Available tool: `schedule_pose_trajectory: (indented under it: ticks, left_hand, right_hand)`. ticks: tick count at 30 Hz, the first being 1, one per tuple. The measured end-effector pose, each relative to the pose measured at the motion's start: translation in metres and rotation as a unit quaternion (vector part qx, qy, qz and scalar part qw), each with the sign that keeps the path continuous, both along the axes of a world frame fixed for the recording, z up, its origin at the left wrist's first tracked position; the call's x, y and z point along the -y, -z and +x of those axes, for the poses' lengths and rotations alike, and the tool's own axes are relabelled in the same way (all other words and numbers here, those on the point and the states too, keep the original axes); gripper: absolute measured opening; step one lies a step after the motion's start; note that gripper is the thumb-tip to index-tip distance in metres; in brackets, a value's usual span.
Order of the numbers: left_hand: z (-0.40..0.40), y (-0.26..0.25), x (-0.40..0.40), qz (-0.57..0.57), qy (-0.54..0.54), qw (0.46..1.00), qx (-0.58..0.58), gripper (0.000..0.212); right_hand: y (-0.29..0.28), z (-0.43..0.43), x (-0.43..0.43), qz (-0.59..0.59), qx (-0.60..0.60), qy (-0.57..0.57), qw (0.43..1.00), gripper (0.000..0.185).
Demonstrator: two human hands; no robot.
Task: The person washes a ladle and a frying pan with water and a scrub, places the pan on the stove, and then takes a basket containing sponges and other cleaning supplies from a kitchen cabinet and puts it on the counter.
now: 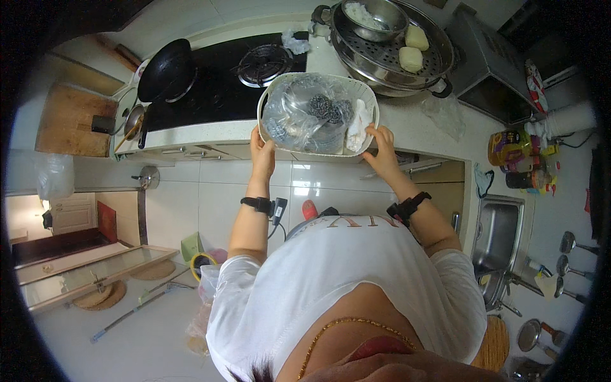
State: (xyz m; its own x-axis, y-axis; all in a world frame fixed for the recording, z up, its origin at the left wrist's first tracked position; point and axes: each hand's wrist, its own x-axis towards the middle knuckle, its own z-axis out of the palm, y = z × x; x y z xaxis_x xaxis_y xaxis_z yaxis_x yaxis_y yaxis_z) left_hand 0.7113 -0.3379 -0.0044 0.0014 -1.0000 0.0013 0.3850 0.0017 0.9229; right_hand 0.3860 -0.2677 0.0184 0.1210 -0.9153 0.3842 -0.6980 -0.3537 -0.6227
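Observation:
Both of my hands hold a white plastic basket point(375, 95) in front of the counter's edge. My left hand point(261, 155) grips its near left corner. At the near right corner, my right hand point(383, 150) has its fingers on the rim. Inside the basket lies a clear plastic bag point(291, 110) that covers much of the contents. Dark metal scouring pads point(329, 107) sit toward the middle, and a crumpled white cloth point(359, 126) lies along the right side. What is under the bag cannot be made out.
A black gas hob point(217, 86) with a wok point(164, 71) is at the left. Behind the basket on the right stands a steel steamer point(343, 62) with a bowl point(374, 21) and pale buns point(411, 58). Bottles point(508, 148) and a sink point(499, 229) are farther right.

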Motion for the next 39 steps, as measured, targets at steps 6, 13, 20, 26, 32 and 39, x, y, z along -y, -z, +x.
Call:
schedule_pose_trajectory:
  ticks: [6, 13, 20, 26, 32, 39]
  left_hand:
    - [0.0, 0.01, 0.019, 0.001, -0.006, 1.0, 0.021, 0.054]
    - [0.004, 0.01, 0.019, -0.022, -0.01, 0.996, 0.082, 0.054]
    - [0.005, -0.021, 0.011, -0.069, 0.004, 0.99, 0.125, 0.061]
    - [0.016, -0.056, -0.004, -0.177, 0.009, 0.927, 0.33, 0.061]
    - [0.008, -0.079, -0.009, -0.274, -0.01, 0.84, 0.469, 0.057]
    - [-0.013, -0.104, -0.007, -0.332, -0.055, 0.809, 0.483, 0.047]
  right_hand:
    - [-0.033, 0.006, -0.003, 0.021, 0.069, 0.103, 0.992, 0.065]
    - [-0.094, 0.042, 0.062, -0.016, -0.04, -0.044, 0.998, 0.044]
    - [-0.059, 0.086, 0.125, -0.014, -0.31, -0.08, 0.947, 0.039]
    - [-0.09, 0.058, 0.136, 0.113, -0.108, -0.127, 0.979, 0.053]
    - [-0.113, 0.036, 0.119, 0.154, 0.169, -0.123, 0.966, 0.055]
    - [-0.121, 0.039, 0.099, 0.073, 0.263, -0.091, 0.958, 0.054]
